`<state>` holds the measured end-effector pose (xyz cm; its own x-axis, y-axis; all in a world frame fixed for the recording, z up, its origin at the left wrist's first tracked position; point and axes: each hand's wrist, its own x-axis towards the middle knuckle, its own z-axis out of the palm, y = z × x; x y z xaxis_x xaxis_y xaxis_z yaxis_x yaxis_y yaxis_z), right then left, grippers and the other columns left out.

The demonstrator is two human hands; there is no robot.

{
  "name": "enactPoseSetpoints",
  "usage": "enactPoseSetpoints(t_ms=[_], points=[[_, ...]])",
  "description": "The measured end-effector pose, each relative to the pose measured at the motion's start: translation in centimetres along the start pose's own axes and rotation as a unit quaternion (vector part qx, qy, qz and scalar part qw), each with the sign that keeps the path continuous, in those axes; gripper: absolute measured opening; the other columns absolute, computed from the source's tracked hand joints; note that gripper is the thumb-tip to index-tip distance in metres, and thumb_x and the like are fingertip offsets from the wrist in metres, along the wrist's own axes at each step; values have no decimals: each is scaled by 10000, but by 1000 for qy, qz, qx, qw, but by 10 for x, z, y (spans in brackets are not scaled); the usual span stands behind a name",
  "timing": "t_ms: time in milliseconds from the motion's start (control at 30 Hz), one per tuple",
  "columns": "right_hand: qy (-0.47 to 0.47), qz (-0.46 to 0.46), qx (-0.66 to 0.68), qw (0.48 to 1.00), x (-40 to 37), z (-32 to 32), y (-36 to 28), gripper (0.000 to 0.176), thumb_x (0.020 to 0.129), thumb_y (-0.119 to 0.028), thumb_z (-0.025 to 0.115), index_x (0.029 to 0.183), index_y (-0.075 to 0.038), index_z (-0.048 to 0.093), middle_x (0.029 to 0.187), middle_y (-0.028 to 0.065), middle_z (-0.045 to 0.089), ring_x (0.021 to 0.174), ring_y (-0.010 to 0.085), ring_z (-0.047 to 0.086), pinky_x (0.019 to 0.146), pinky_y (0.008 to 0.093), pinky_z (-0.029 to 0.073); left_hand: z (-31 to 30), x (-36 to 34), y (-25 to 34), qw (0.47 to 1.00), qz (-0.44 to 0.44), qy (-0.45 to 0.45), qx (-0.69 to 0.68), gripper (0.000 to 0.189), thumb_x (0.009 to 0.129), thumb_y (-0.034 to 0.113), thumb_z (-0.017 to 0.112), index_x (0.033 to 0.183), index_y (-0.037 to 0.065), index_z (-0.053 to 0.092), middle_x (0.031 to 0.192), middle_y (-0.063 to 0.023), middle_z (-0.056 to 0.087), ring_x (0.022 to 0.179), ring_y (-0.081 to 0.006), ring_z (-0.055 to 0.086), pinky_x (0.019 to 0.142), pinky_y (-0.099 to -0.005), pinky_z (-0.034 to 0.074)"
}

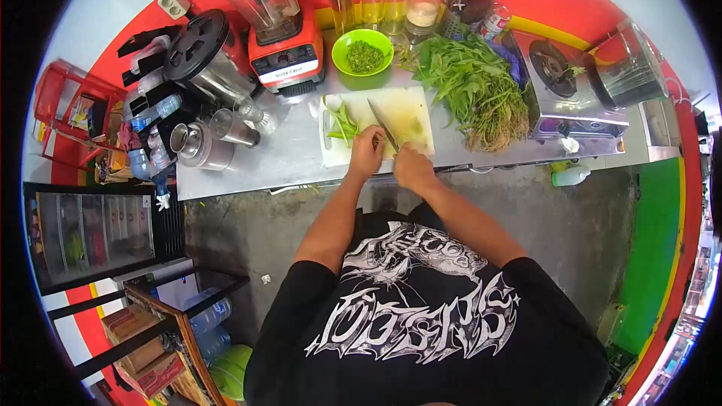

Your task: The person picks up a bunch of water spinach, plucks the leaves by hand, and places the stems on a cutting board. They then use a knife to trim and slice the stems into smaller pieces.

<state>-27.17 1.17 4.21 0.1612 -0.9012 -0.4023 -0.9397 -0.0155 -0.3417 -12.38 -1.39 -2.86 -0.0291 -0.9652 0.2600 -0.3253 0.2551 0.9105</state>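
Observation:
On the steel counter lies a white cutting board (410,99). My right hand (413,168) is closed round the handle of a knife (384,122), whose blade points up and left over the board. Close to the blade's left side, my left hand (368,152) has its fingers bunched on the board; whatever they hold is too small to name. Cut green stems (343,123) lie on the board's left part. Behind the board stands a green bowl (342,55) with chopped greens (365,56) in it. A big bunch of leafy greens with roots (474,86) rests to the right.
A red blender (286,56) and metal pitchers (235,126) stand on the counter's left side. Pump bottles (372,4) and a jar (422,13) line the red wall. At the right is a gas stove (571,116) with a clear container.

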Motion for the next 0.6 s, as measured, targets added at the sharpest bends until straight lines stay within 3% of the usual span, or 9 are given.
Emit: enactPoseSetpoints(t_ms=[100,200,300,367,467,600], points=[[6,48,23,999,-7,8,-3,335,990,-217,527,1180,58,529,1094,290,696,1026,434,698,897,503,549,1,0,1,999,-31,-1,-13,189,827,-98,662,990,-11,620,792,-145,649,714,-242,676,658,-333,519],[11,37,11,999,-2,17,5,335,998,-237,527,1169,51,523,1072,289,703,1025,439,698,901,509,547,1,-1,-2,1000,-20,1,-8,222,822,-96,670,1010,8,614,826,-132,664,746,-218,681,678,-317,530],[19,-5,-32,999,-3,15,11,339,1014,-264,509,1159,42,515,1038,294,707,998,446,703,886,525,547,1,-1,-1,1000,5,23,-11,200,827,-58,665,1008,23,629,834,-106,686,733,-258,687,690,-347,531],[25,42,2,999,-10,13,12,349,1012,-288,510,1161,27,518,1015,289,711,975,450,706,863,540,548,-2,-3,-3,993,34,13,112,175,843,71,714,1012,95,674,862,-72,720,839,-261,679,807,-409,440],[23,63,9,998,-17,7,23,377,1008,-310,518,1192,20,519,1043,281,710,973,454,704,850,546,549,-3,-3,9,972,37,19,232,205,830,128,738,1029,145,691,879,-3,732,968,-236,644,882,-412,361],[45,88,1,995,-7,2,42,392,1011,-324,519,1206,17,525,1050,275,711,982,460,699,853,550,547,4,-2,18,972,41,-14,231,230,819,145,760,1040,154,699,900,18,735,1035,-220,619,916,-426,351]])
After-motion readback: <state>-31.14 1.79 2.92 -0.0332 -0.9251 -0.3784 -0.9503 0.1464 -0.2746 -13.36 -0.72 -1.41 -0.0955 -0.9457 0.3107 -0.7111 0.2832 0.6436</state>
